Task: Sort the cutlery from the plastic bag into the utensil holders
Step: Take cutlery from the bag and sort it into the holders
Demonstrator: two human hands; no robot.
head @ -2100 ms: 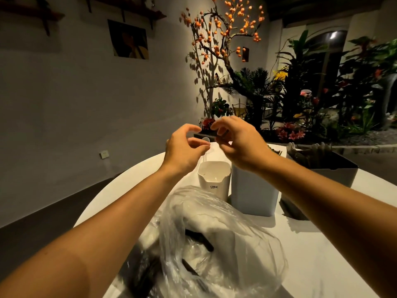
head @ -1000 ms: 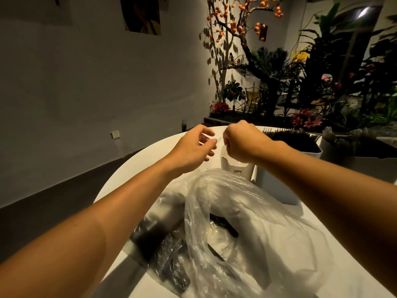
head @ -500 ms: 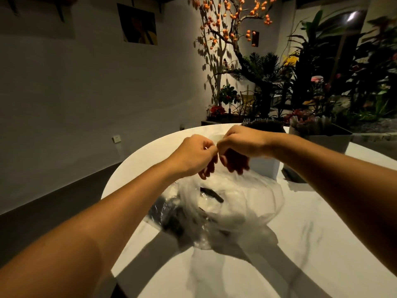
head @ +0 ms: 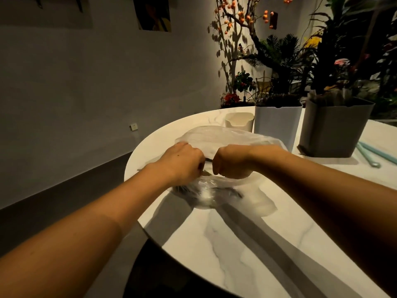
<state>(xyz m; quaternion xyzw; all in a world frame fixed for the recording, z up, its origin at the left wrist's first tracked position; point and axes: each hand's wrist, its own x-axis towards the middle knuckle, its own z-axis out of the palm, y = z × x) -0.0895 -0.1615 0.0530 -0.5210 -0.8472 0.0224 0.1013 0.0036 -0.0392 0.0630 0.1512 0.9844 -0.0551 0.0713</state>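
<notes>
A clear plastic bag with dark cutlery inside lies on the white marble table. My left hand and my right hand grip the bag's near edge side by side, knuckles up, fingers curled into the film. Behind the bag stand three holders: a small cream cup, a taller white one and a grey one, the last two with dark utensils sticking out.
Pale green utensils lie on the table right of the grey holder. The table's round edge curves off close to my left hand. Potted plants and a tree with orange fruit stand behind the table.
Both hands have dropped from above the holders down to the table, pulling the bag's top low and flat. The bag now sits closer to the tabletop, spread wider.
</notes>
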